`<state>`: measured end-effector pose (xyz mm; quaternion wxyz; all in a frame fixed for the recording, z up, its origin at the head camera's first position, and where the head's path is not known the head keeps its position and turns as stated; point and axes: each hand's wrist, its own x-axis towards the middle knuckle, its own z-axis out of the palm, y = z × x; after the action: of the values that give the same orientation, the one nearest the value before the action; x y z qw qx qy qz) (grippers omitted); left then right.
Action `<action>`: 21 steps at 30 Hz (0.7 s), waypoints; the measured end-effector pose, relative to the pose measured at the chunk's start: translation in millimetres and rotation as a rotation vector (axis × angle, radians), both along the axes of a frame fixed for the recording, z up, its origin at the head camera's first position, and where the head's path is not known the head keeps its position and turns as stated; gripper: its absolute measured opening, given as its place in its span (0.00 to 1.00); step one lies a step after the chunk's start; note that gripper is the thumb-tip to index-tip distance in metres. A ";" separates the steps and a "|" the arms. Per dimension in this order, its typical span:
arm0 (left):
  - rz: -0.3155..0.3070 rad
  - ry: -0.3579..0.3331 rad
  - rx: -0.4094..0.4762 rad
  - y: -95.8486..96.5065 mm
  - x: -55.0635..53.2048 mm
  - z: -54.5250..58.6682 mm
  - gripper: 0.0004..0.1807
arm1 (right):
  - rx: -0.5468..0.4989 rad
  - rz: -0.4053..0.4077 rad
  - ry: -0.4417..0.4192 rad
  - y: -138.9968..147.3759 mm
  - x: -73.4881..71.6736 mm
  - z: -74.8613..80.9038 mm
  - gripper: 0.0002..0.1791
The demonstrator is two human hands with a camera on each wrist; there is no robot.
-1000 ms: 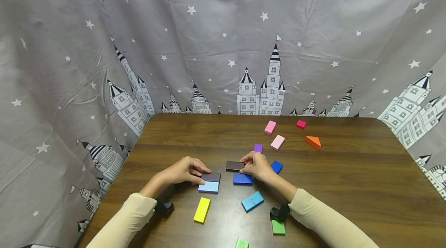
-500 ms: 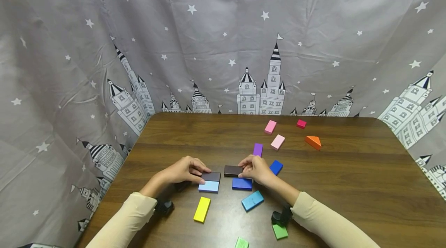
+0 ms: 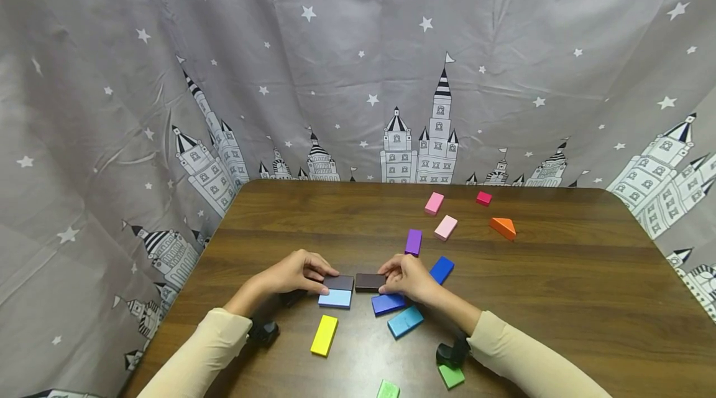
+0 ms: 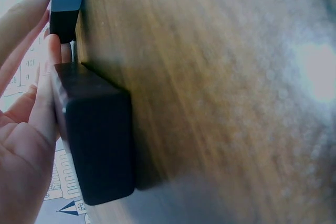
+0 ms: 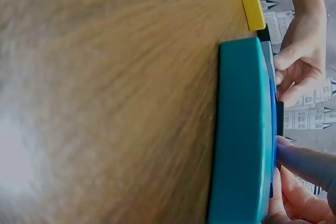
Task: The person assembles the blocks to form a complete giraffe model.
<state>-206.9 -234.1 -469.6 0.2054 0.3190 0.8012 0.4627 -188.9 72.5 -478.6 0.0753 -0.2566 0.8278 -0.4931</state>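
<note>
My left hand (image 3: 299,273) holds the left end of a dark grey block (image 3: 339,283), with the thumb touching a light blue block (image 3: 335,299) lying against its near side. Beneath this hand another dark block (image 4: 100,145) stands close in the left wrist view. My right hand (image 3: 411,277) pinches the right end of a dark brown block (image 3: 369,283), whose left end is a narrow gap from the dark grey one. Just below the right hand's fingertips lies a blue block (image 3: 388,305), slightly turned. Nearest the right wrist camera is a teal block (image 5: 241,129).
Near the front lie a yellow block (image 3: 324,336) and two green blocks (image 3: 451,377), one beside the right wrist's camera. Beyond the right hand are a purple block (image 3: 413,242), another blue block (image 3: 442,270), two pink blocks (image 3: 445,227), a red block (image 3: 483,198) and an orange triangle (image 3: 503,227).
My right hand has moved left and nearer with the dark brown block, closing toward the dark grey one. The blue block below has shifted and turned; the green block by the wrist also shifted.
</note>
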 end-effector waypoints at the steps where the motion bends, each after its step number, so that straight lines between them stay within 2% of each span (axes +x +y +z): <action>1: 0.000 0.000 -0.001 -0.3 -0.3 -0.3 0.20 | 0.002 0.003 0.007 -0.6 0.2 -0.4 0.15; 21: -0.003 0.002 -0.007 -0.5 -0.2 1.7 0.19 | 0.018 -0.024 0.019 -5.4 4.3 0.1 0.16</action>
<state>-207.0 -234.7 -467.9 0.2065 0.3200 0.8026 0.4591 -184.6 67.0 -478.5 0.0640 -0.2507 0.8359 -0.4840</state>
